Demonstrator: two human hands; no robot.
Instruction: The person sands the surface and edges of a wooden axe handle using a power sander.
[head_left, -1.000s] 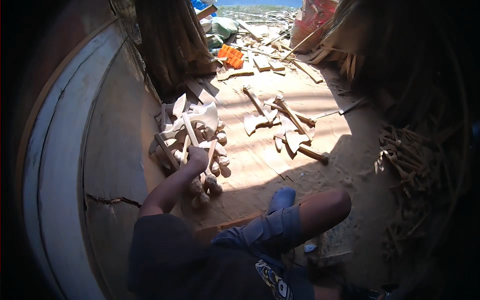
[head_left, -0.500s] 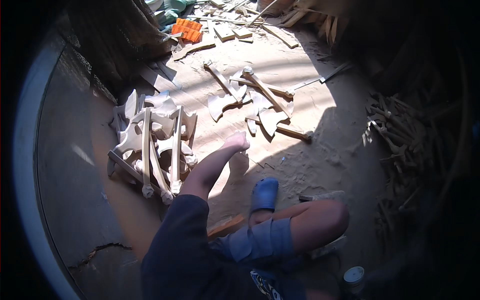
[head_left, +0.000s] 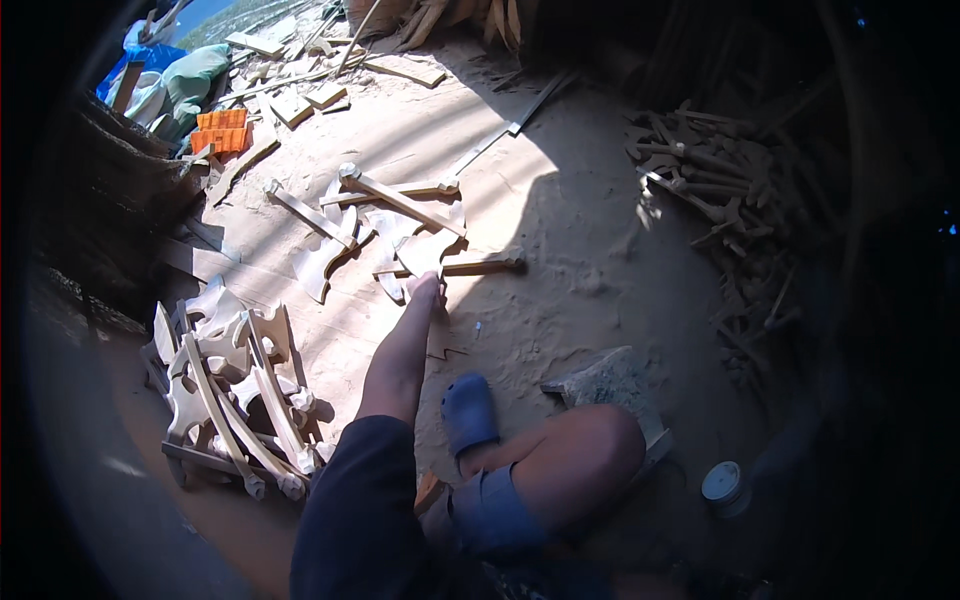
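My left hand [head_left: 428,287] reaches forward to the lower tip of a pale wooden axe-shaped piece [head_left: 428,252], in a loose pile on the dusty floor. It overlaps the blade's edge; its fingers are mostly hidden, so whether it grips the piece is unclear. Around it lie several similar pieces with wide curved blades and straight handles, among them a crossing handle [head_left: 402,200] and a separate axe shape [head_left: 318,262] to the left. No part of my right hand can be made out.
A stacked heap of wooden axe shapes [head_left: 215,400] stands at left. Darker wooden pieces [head_left: 740,190] are piled at right. Offcuts [head_left: 292,107] and an orange object [head_left: 219,132] lie at the back. My blue clog [head_left: 469,410], a stone-like block [head_left: 605,385] and a round tub [head_left: 721,482] are nearer.
The view has turned to the right. My left hand has moved forward from bare floor to the lower edge of an axe blade in the loose pile.
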